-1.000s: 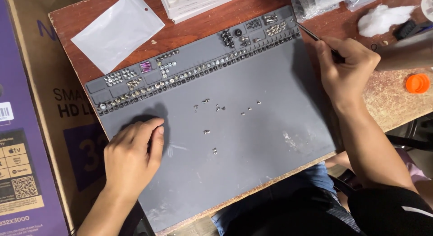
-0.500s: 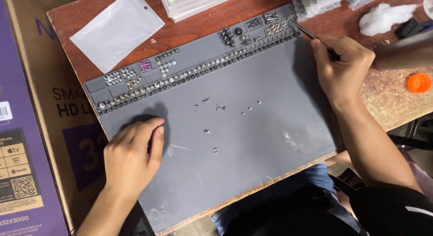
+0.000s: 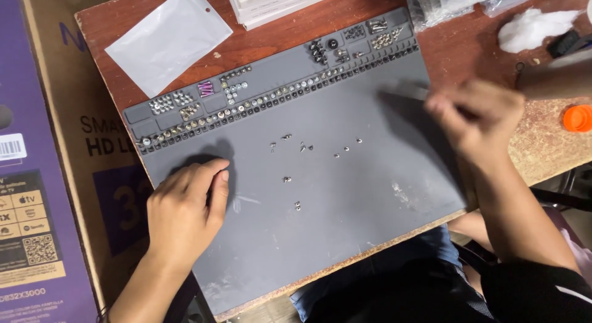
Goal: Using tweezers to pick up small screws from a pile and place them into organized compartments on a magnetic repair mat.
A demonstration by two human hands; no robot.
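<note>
My left hand (image 3: 185,206) lies palm down on the near left part of a grey work mat (image 3: 345,224), fingers loosely curled, holding nothing. My right hand (image 3: 475,116) is over the mat's right edge. It is blurred by motion, with its fingers pinched on a thin dark tool whose tip smears toward the left. Several tiny loose screws (image 3: 296,147) lie scattered on the mat between my hands. Along the mat's far edge, rows of small compartments (image 3: 265,95) hold more screws and small parts.
A clear plastic bag (image 3: 166,39) lies on the brown table at the far left, and white boxes (image 3: 277,2) sit at the far edge. A white wad (image 3: 533,27) and an orange cap (image 3: 578,118) are on the right. A cardboard box (image 3: 92,150) stands to the left.
My right hand with the thin tool has swung toward me and down to the mat's right edge, now blurred. My left hand has stayed in place.
</note>
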